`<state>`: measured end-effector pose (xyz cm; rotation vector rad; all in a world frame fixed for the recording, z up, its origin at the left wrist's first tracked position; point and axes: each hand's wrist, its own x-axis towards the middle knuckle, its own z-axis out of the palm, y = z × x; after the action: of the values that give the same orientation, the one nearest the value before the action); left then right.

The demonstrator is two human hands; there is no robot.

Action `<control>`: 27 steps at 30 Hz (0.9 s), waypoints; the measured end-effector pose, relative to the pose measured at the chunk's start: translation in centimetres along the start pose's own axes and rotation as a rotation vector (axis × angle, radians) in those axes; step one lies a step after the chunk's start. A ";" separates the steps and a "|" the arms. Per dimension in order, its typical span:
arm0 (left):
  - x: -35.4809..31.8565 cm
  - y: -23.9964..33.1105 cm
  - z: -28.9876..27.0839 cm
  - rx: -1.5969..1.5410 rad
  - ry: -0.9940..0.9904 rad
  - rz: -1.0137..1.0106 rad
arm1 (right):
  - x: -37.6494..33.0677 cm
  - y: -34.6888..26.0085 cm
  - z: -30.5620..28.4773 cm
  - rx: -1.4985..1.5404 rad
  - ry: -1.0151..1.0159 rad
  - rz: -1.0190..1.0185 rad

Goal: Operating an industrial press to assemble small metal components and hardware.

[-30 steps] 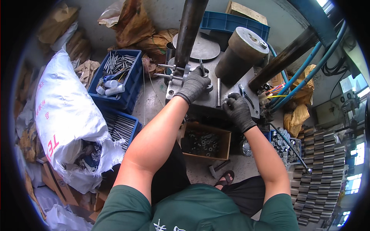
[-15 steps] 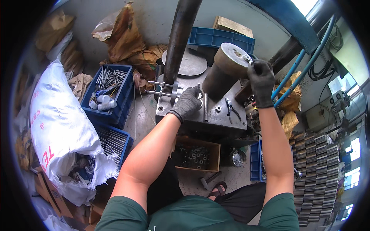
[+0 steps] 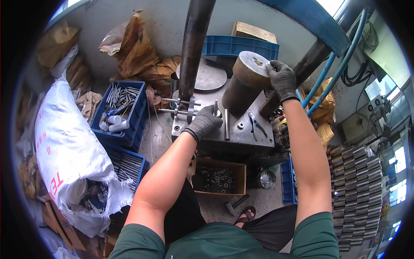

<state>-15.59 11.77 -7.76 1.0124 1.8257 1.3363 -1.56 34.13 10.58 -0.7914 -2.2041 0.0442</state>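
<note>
Here, the right hand in a dark grey knit glove: fingers bent at the top rim of the thick, dark steel cylinder, on its right side; whether they grasp anything is hidden.
The left hand in a matching glove: low at the front, curled beside the slim metal pin; what the fingers enclose cannot be told.
Pin: just beyond the left fingers, long axis upright.
Cylinder: upright, slanting up and right in the view, behind and to the right of the left hand; the right is nearer its top.
Bright steel tube: just right of the left fingers, pointing away from the person; standing or lying is unclear.
Dark-plated fixture with two thin rods: left of the pin, rods pointing sideways.
Small metal ring and dark-handled pliers: right of the tube, on the grey metal worktop.
</note>
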 end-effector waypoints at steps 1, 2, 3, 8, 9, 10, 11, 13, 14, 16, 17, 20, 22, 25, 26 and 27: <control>0.5 -0.9 -0.2 -0.039 -0.018 -0.014 | 0.0 -0.5 0.0 -0.044 -0.005 -0.022; 0.4 -0.5 0.0 -0.048 -0.043 0.006 | 0.0 -0.4 -0.3 -0.047 -0.018 -0.022; 0.3 0.0 0.2 -0.045 -0.054 0.014 | 0.0 0.0 -0.5 -0.055 -0.009 -0.014; 0.4 0.4 0.5 0.079 -0.059 -0.059 | -1.6 0.8 -2.0 0.031 0.123 -0.122; 0.3 0.2 0.3 0.076 -0.061 -0.073 | -2.8 0.7 -2.5 0.100 0.190 -0.202; 0.3 -0.4 0.4 0.090 -0.062 -0.068 | -4.8 0.8 -3.3 0.215 0.143 -0.151; 0.5 -1.2 0.2 0.043 -0.086 -0.055 | -7.4 0.8 -4.2 0.237 0.096 -0.162; 0.4 -1.0 0.6 -0.015 -0.133 -0.032 | -13.3 2.3 -6.6 0.283 -0.043 -0.180; -0.2 -0.3 0.7 0.033 -0.121 0.003 | -16.4 1.8 -8.3 0.328 -0.132 -0.142; 0.6 -3.4 0.3 0.121 -0.094 0.001 | -22.5 2.0 -9.2 0.399 -0.271 -0.093; 1.7 -6.1 0.1 0.102 -0.036 0.072 | -25.3 2.5 -9.1 0.455 -0.335 -0.076; -0.1 -3.1 1.6 -0.122 -0.093 -0.075 | -32.0 4.3 -10.1 0.344 -0.464 -0.023; -0.4 -3.0 2.1 -0.393 -0.024 -0.092 | -33.3 5.1 -10.5 0.208 -0.533 -0.011; -3.3 -0.9 2.6 -0.253 0.021 -0.002 | -33.8 5.0 -12.0 0.100 -0.735 -0.034; -3.1 -0.6 3.0 -0.345 0.092 0.168 | -33.6 5.7 -11.7 0.112 -0.741 -0.004; -2.6 -0.3 3.2 -0.439 0.157 0.341 | -33.4 6.2 -11.5 0.122 -0.747 0.026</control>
<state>-11.59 10.91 -8.73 1.0248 1.4051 1.9655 26.45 18.20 -5.30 -0.8173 -2.8458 0.5630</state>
